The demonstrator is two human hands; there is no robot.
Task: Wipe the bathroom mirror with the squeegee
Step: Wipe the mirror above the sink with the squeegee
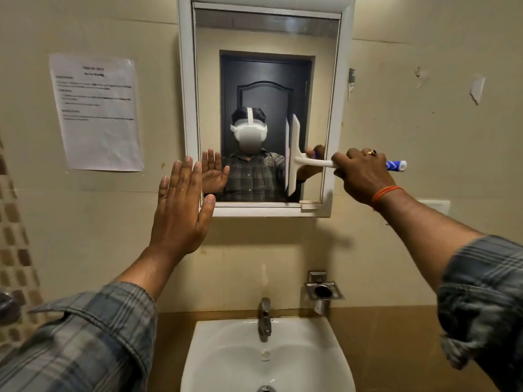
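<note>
1. Tiled bathroom wall, beige; a white-framed mirror (pixel 266 80) hangs above a white washbasin (pixel 215 352) with a chrome tap (pixel 264 318). A metal holder (pixel 324 291) is fixed to the wall right of the tap.
2. The squeegee (pixel 295 154) is at the mirror's right side: blade upright and apparently against the glass in the lower right part, handle sticking out sideways past the frame.
3. Your right hand (pixel 359 172) is fisted around the handle, fingers curled tight on the blue-and-white grip end. Ring on one finger, orange thread at the wrist.
4. Your left hand (pixel 181 210) is flat and open, fingers together and pointing up, thumb out, at the mirror's lower left frame corner. Contact with wall or frame is hard to confirm.
5. Handling, as a judgement: light plastic tool, stiff handle, soft flexible blade edge. Take it on the grip end as now. A wet handle may slip. The glass is fragile, so use even pressure, no jabbing.
6. Writing: a paper notice (pixel 96 111) is taped to the wall left of the mirror; printed text is too blurred to read. No brand legible on the squeegee; only a blue-and-white pattern shows.
</note>
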